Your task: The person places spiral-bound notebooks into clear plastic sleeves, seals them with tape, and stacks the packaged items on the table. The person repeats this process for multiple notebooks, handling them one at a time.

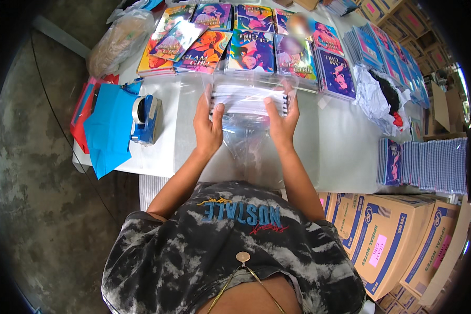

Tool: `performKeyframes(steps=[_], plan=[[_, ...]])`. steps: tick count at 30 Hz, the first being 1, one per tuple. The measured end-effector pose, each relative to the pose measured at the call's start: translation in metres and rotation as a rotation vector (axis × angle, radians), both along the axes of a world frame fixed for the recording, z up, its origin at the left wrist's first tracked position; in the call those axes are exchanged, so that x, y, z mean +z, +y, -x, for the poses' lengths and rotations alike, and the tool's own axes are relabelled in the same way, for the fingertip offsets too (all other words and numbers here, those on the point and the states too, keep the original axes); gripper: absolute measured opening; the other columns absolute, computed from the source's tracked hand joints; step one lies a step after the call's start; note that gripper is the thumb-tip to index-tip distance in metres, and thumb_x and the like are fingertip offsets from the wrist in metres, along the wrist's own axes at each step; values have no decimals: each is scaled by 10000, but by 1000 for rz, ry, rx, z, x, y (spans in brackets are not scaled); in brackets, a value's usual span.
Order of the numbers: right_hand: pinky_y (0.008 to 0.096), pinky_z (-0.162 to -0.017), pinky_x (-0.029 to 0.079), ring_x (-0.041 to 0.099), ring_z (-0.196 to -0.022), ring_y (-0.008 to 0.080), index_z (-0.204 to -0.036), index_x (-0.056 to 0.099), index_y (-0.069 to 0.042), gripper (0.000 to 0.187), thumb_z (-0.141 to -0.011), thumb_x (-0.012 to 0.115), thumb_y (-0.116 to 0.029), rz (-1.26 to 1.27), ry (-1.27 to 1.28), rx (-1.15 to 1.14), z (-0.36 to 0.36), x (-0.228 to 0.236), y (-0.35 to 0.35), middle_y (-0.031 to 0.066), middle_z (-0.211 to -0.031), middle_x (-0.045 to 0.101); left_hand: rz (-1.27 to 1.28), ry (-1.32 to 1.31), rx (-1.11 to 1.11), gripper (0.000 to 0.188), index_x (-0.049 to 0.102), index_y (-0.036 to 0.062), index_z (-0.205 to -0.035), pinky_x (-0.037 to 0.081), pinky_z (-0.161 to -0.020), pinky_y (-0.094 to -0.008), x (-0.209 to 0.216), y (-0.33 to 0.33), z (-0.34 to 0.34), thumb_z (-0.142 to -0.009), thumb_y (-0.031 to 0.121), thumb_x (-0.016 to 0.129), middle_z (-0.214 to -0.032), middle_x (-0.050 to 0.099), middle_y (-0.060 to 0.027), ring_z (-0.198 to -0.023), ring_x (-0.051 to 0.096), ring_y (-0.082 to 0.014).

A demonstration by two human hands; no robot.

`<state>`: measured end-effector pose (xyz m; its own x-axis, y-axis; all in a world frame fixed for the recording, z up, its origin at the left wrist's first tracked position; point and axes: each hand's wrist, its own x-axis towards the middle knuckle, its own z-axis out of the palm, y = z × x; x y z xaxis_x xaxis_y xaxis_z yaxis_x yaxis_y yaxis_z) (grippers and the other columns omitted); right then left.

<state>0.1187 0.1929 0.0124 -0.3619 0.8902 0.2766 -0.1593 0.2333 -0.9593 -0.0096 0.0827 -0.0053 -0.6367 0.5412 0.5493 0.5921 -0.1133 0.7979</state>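
A small stack of spiral notebooks [248,98], white page edges toward me, sits between my two hands above the table's near middle. Clear plastic bag [246,144] film surrounds the stack, and its loose end hangs down toward my shirt. My left hand [209,125] grips the stack's left end, thumb on top beside the black spiral binding. At the other end my right hand [283,121] clasps it the same way. Just beyond the hands lie piles of colourful spiral notebooks [249,51] in rows, one notebook [177,41] resting askew on top.
Left on the white table [193,157] are a blue tape dispenser [150,121], a blue sheet [109,131], a red item [81,118] and a filled plastic bag [121,44]. To the right are crumpled plastic [371,97], a long notebook row [434,165] and cardboard boxes [390,243].
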Motion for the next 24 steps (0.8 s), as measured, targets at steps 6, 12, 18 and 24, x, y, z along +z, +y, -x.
performKeyframes(steps=[6, 12, 18, 24], plan=[[386, -970, 288, 488, -1001, 264, -1290, 446, -40, 549, -805, 638, -212, -682, -546, -480, 1, 4, -6, 110, -1076, 529, 362, 535, 179, 412, 560, 172, -1209, 127, -1037, -457, 16, -7, -35, -824, 311, 597, -1328, 461, -46, -1281, 297, -248], [399, -984, 276, 462, -1145, 225, -1285, 475, -107, 487, -827, 589, -225, -979, -673, -110, -8, 8, -28, 54, -1193, 524, 387, 344, -209, 473, 451, 85, -1285, 131, -1041, -490, 57, -5, -23, -836, 219, 521, -1286, 503, -52, -1226, 400, -242], [356, -922, 327, 468, -1124, 187, -1151, 579, -142, 361, -795, 621, -183, -1011, -630, -81, -10, 7, -23, 10, -1160, 531, 364, 446, -356, 332, 567, 21, -1103, 368, -942, -379, 105, 41, 40, -781, 102, 567, -1045, 633, -104, -999, 576, -246], [339, -863, 350, 475, -1088, 181, -1119, 592, -155, 341, -782, 634, -177, -1008, -632, -109, -8, 9, -21, -39, -1127, 532, 156, -85, -643, 364, 605, 10, -1081, 430, -885, -354, 134, 61, 92, -826, 266, 560, -1045, 634, -142, -976, 591, -240]])
